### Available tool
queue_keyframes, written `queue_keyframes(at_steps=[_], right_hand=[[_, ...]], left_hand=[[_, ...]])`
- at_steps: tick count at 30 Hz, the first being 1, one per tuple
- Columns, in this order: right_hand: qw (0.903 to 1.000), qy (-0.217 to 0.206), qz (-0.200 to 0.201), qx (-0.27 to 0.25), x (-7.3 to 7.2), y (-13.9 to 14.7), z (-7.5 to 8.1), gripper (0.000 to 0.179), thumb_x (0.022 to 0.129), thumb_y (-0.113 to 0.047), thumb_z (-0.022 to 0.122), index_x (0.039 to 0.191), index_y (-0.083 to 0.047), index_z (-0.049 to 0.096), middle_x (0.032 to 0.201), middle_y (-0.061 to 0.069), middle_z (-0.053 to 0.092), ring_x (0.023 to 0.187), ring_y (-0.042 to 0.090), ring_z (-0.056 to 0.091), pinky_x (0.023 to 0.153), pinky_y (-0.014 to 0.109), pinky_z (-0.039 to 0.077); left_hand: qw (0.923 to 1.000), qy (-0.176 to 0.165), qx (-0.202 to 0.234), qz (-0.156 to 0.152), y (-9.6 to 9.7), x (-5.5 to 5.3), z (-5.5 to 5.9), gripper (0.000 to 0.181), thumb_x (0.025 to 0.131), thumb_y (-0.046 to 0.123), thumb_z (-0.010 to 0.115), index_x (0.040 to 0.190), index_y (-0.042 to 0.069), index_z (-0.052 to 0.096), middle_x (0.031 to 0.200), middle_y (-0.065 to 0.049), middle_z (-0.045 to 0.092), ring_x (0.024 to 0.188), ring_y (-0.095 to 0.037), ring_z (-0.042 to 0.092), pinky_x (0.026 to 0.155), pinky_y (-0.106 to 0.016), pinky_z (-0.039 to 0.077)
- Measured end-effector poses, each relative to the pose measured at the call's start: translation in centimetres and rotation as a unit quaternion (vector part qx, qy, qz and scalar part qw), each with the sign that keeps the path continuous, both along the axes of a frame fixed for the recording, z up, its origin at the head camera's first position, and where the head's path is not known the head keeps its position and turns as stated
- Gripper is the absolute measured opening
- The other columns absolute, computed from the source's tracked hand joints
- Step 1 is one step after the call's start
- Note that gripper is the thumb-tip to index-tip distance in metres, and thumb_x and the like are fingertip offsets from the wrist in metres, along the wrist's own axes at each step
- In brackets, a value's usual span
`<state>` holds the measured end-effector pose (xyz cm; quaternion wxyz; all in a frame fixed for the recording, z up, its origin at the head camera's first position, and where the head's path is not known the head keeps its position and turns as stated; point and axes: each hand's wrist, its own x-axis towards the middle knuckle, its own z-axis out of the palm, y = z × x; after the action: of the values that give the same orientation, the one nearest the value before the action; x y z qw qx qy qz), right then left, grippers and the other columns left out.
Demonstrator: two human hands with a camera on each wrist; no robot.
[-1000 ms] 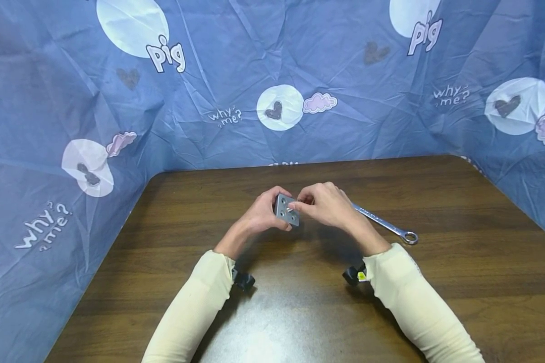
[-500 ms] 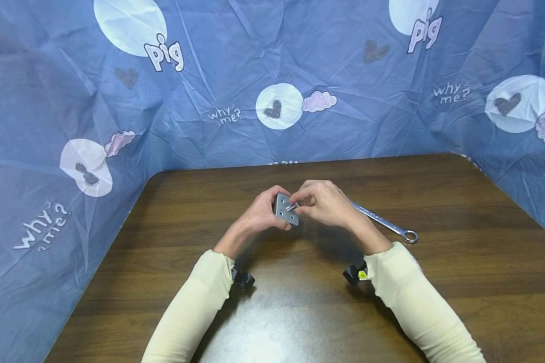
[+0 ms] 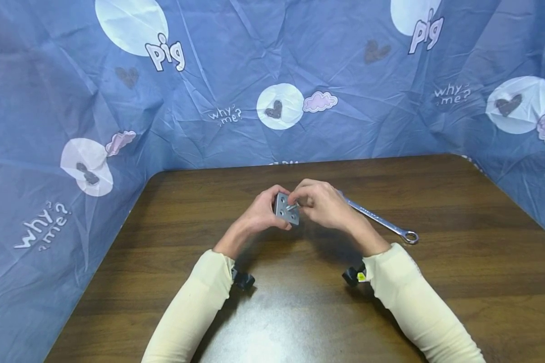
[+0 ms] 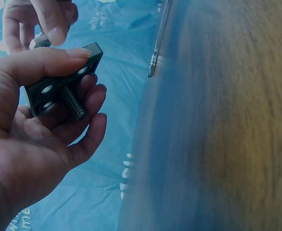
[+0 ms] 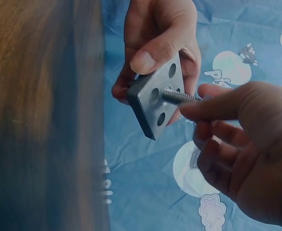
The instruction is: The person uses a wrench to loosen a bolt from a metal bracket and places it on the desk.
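Note:
My left hand point(image 3: 260, 213) grips a small grey metal plate point(image 3: 287, 217) by its edges, thumb on one side and fingers on the other. Several round holes pierce the plate. A threaded bolt point(image 5: 175, 96) passes through its middle; in the left wrist view, the bolt's threaded end point(image 4: 74, 104) sticks out toward the left palm. On the opposite side, my right hand point(image 3: 324, 205) pinches the bolt's other end between curled fingers, which hide that tip. Both hands hold these parts above the table.
A silver combination wrench point(image 3: 378, 220) lies on the brown wooden table point(image 3: 186, 227), right of and partly behind the right hand. A blue printed cloth point(image 3: 218, 65) hangs behind and beside the table. A small black camera sits at each wrist.
The right fingers have shifted on the bolt: the thumb was forward on it a second ago, and now the index finger reaches over it. The left hand and plate stay nearly still.

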<state>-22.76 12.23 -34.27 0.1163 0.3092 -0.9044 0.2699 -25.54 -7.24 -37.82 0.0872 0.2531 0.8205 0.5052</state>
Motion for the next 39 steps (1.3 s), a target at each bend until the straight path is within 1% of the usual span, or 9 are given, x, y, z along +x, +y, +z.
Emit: queue_keyframes(at_steps=[4,6,10,14,17,20,26,31,39], right_hand=[[0.9996,-0.020,-0.015,0.010,0.02,0.24,0.03,0.046,0.073,-0.018,0.079,0.117,-0.021,0.066,0.102,-0.001,0.066,0.072,0.010,0.061,0.065,0.029,0.048],[0.9993,-0.021,-0.025,0.018,0.00,0.29,0.06,0.047,0.074,-0.029,0.079,0.118,-0.021,0.064,0.102,-0.001,0.067,0.075,0.011,0.063,0.069,0.031,0.050],[0.9976,-0.031,-0.058,0.022,-0.03,0.33,0.14,0.044,0.076,-0.047,0.076,0.110,-0.020,0.068,0.097,-0.002,0.071,0.080,0.015,0.066,0.073,0.035,0.051],[0.9943,-0.048,-0.092,0.023,0.00,0.29,0.28,0.039,0.077,-0.054,0.073,0.095,-0.020,0.073,0.084,-0.005,0.072,0.073,0.012,0.064,0.065,0.031,0.049],[0.9932,-0.050,-0.102,0.025,-0.01,0.26,0.31,0.034,0.081,-0.053,0.069,0.085,-0.019,0.075,0.073,-0.006,0.071,0.064,0.010,0.058,0.057,0.027,0.044],[0.9940,-0.045,-0.096,0.026,-0.02,0.26,0.29,0.030,0.085,-0.048,0.067,0.083,-0.019,0.075,0.069,-0.006,0.069,0.059,0.009,0.054,0.054,0.026,0.041],[0.9967,-0.030,-0.072,0.023,0.01,0.30,0.34,0.019,0.084,-0.038,0.071,0.090,-0.019,0.075,0.077,-0.006,0.072,0.067,0.009,0.058,0.060,0.027,0.044],[0.9980,-0.027,-0.055,0.014,0.09,0.26,0.40,0.020,0.082,-0.030,0.075,0.099,-0.019,0.075,0.087,-0.003,0.072,0.072,0.012,0.061,0.063,0.029,0.044],[0.9993,-0.009,-0.035,-0.006,0.17,0.12,0.40,0.020,0.077,-0.017,0.075,0.097,-0.017,0.076,0.096,-0.002,0.072,0.072,0.013,0.064,0.065,0.029,0.048]], left_hand=[[1.0000,0.001,0.006,0.000,0.04,-0.07,-0.02,0.066,0.057,-0.006,0.080,0.117,0.002,0.053,0.106,-0.018,0.067,0.084,-0.016,0.061,0.073,-0.023,0.050],[1.0000,-0.001,0.008,-0.001,0.04,-0.08,-0.03,0.066,0.058,-0.006,0.079,0.117,0.003,0.053,0.107,-0.018,0.066,0.085,-0.016,0.061,0.073,-0.023,0.050],[1.0000,-0.005,0.007,-0.002,-0.01,-0.03,-0.03,0.065,0.059,-0.006,0.079,0.118,0.003,0.052,0.107,-0.018,0.065,0.085,-0.016,0.061,0.072,-0.024,0.051],[1.0000,-0.004,0.001,-0.002,-0.12,0.01,0.00,0.066,0.060,-0.004,0.080,0.119,0.003,0.052,0.104,-0.018,0.065,0.084,-0.017,0.061,0.072,-0.024,0.051],[1.0000,-0.002,-0.001,-0.002,-0.17,0.03,0.02,0.066,0.061,-0.003,0.081,0.120,0.004,0.052,0.103,-0.018,0.065,0.084,-0.017,0.062,0.072,-0.024,0.051],[1.0000,-0.003,-0.003,-0.001,-0.15,0.07,0.01,0.067,0.061,-0.004,0.080,0.120,0.004,0.052,0.103,-0.018,0.065,0.084,-0.017,0.062,0.073,-0.024,0.051],[1.0000,-0.003,-0.008,0.005,-0.01,0.06,-0.04,0.067,0.059,-0.004,0.080,0.120,0.005,0.053,0.102,-0.017,0.066,0.083,-0.017,0.062,0.073,-0.024,0.050],[0.9999,-0.001,-0.010,0.009,0.02,0.03,-0.06,0.069,0.058,-0.004,0.081,0.120,0.005,0.053,0.103,-0.016,0.066,0.084,-0.016,0.061,0.074,-0.023,0.050],[0.9999,0.001,-0.009,0.006,0.02,-0.04,0.02,0.069,0.059,-0.004,0.080,0.121,0.004,0.052,0.104,-0.018,0.067,0.085,-0.017,0.062,0.074,-0.024,0.050]])
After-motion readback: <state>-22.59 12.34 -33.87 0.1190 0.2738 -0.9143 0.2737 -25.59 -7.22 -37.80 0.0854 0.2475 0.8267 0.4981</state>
